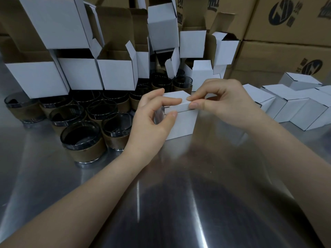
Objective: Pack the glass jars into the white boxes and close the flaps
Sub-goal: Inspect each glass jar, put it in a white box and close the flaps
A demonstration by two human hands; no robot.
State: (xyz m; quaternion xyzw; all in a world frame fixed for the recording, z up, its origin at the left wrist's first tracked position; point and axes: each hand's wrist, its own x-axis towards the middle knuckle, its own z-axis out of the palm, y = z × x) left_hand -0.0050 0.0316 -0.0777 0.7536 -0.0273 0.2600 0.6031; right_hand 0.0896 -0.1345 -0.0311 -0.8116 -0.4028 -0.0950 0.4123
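Note:
A small white box (182,122) stands on the steel table (172,194) in the middle of the view. Its top flap is folded down, almost flat. My left hand (152,119) grips the box's left side, thumb on the front and forefinger on the flap. From the right, my right hand (222,102) pinches the flap's front edge. What is inside the box is hidden. Several dark glass jars (82,140) with brown paper sleeves stand in a cluster to the left.
Open white boxes (116,74) with raised flaps are stacked behind the jars. Closed white boxes (293,108) lie in a row at the right. Large brown cartons (279,51) wall off the back right.

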